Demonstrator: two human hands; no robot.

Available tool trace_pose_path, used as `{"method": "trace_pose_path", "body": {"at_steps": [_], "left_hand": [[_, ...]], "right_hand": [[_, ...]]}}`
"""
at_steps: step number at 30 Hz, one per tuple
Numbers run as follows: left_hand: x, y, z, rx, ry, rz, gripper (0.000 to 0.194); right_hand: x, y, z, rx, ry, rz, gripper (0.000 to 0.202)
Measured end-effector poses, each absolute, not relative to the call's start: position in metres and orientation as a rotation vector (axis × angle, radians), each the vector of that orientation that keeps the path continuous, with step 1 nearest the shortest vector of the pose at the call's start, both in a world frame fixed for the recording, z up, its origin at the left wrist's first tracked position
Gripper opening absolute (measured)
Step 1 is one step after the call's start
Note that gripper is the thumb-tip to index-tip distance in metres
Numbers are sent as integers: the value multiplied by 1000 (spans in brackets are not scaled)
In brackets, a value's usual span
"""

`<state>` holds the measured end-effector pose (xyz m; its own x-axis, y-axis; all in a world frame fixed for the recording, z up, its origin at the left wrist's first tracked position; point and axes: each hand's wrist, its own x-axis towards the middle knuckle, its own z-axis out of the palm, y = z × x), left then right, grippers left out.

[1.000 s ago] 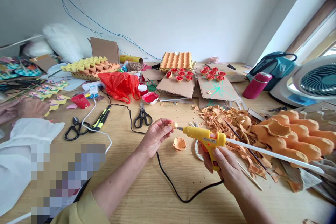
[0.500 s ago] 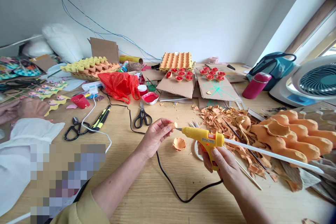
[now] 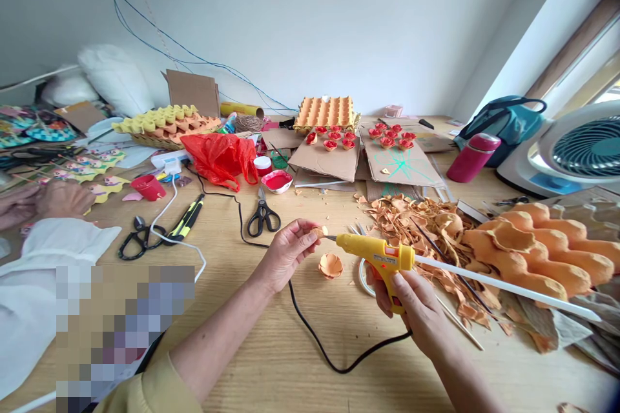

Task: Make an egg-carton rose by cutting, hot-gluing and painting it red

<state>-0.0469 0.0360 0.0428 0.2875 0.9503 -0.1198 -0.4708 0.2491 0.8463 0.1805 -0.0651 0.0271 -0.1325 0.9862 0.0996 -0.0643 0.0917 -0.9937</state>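
Note:
My left hand [image 3: 292, 251] pinches a small orange piece of egg carton [image 3: 320, 231] between thumb and fingertips. Wrapped round the handle of a yellow hot glue gun [image 3: 375, 251] is my right hand [image 3: 411, 293]. The gun's nozzle points left, at or very close to the carton piece; I cannot tell whether they touch. A long white glue stick [image 3: 504, 285] sticks out of the gun's back. On the table just below the nozzle sits an orange egg-carton flower [image 3: 330, 266]. The gun's black cord [image 3: 314, 342] loops across the table under my arms.
Orange carton scraps [image 3: 426, 232] and egg trays [image 3: 542, 245] lie at right. Black scissors [image 3: 263, 214], a dish of red paint [image 3: 277, 181] and a red bag [image 3: 217, 158] stand beyond my left hand. Red flowers [image 3: 387, 141] rest on cardboard. Another person's hands [image 3: 62, 199] work at far left.
My hands, the glue gun and the carton piece stay almost in place. At far left, the other person's hand and white sleeve have shifted slightly.

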Motion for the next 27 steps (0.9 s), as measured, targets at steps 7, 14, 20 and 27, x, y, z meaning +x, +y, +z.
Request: {"method": "trace_pose_path", "body": {"at_steps": [7, 14, 20, 27], "left_hand": [[-46, 35, 44, 771, 725, 1097, 37], [-46, 36, 42, 739, 714, 1090, 38], [-46, 36, 41, 715, 678, 1081, 37], [-47, 37, 39, 698, 651, 1055, 39]], "right_hand": [[181, -66, 29, -1048, -1307, 1250, 41], [181, -64, 29, -1044, -1290, 1227, 42], [180, -65, 32, -1057, -1304, 1198, 43], [181, -64, 29, -1049, -1299, 1201, 41]]}}
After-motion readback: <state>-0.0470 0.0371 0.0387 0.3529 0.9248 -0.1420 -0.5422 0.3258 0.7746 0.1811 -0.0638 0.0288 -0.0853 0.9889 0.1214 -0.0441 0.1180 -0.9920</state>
